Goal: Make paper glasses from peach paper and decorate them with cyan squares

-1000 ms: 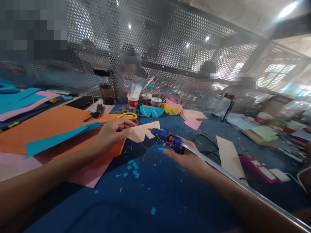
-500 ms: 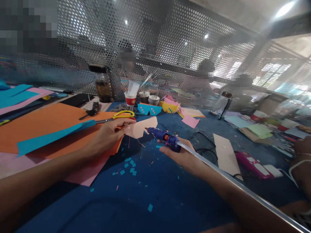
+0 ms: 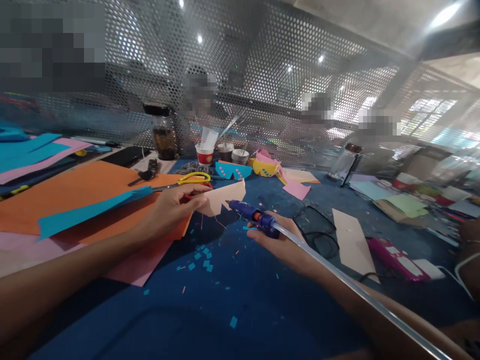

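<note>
Pinched in my left hand (image 3: 178, 206) is a pale pink paper cut-out (image 3: 225, 196) with notches along its lower edge. My right hand (image 3: 279, 240) is wrapped round a blue glue gun (image 3: 249, 212), and a long clear glue stick (image 3: 337, 275) runs out of its back. The nozzle points left, at or very near the cut-out's notched edge; I cannot tell whether they touch. Just behind my left hand lie yellow-handled scissors (image 3: 193, 177). A blue paper strip (image 3: 97, 210) lies beside my left forearm, over orange sheets (image 3: 75, 192).
Small blue paper scraps (image 3: 202, 257) are scattered on the blue table (image 3: 180, 320). Farther back stand paper cups (image 3: 205, 155), a dark jar (image 3: 164, 135) and a folded blue cut-out (image 3: 233, 170). To the right lie a black cable (image 3: 318, 225), a pale strip (image 3: 352, 240) and a magenta device (image 3: 397, 259).
The pale pink cut-out has tilted slightly in my left hand. My right hand keeps the glue gun beside it. The whole view has shifted a little.
</note>
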